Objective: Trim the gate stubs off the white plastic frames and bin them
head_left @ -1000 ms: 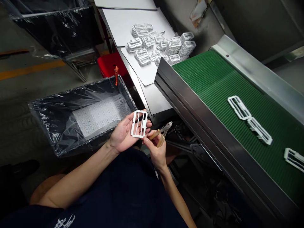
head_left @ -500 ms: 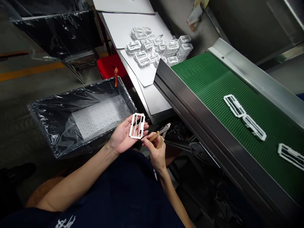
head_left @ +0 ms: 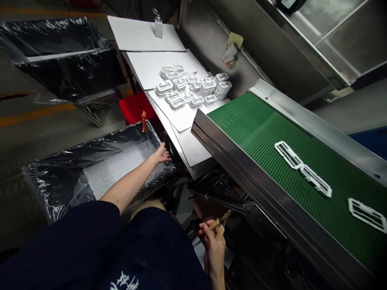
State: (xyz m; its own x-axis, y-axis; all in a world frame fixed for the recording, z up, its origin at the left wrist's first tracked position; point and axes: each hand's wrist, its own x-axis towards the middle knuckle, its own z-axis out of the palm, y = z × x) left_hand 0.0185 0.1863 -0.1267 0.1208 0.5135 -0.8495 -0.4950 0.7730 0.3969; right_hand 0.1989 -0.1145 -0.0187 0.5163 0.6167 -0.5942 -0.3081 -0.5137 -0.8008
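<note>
My left hand (head_left: 163,154) reaches out over the right end of a bin (head_left: 99,141) lined with clear plastic film. Its fingers are spread, and no white part shows in them. Low in the middle, my right hand (head_left: 214,241) is closed around side cutters (head_left: 219,228) with tan handles, their jaws pointing up and right. Inside the bin lies a light, patterned layer (head_left: 111,169), partly covered by my left forearm. White plastic frames (head_left: 288,154) rest on the green conveyor belt (head_left: 248,125) to the right.
Stacks of white frames (head_left: 208,86) stand on the white-covered table (head_left: 142,66) ahead, with a small bottle (head_left: 158,28) behind. A red stool (head_left: 136,108) and an orange clip (head_left: 143,121) are by the bin. The conveyor's metal side rail (head_left: 272,193) runs along my right.
My left hand has moved from beside the cutters out over the bin, and the white frame it held is no longer visible. My right hand has dropped lower with the cutters.
</note>
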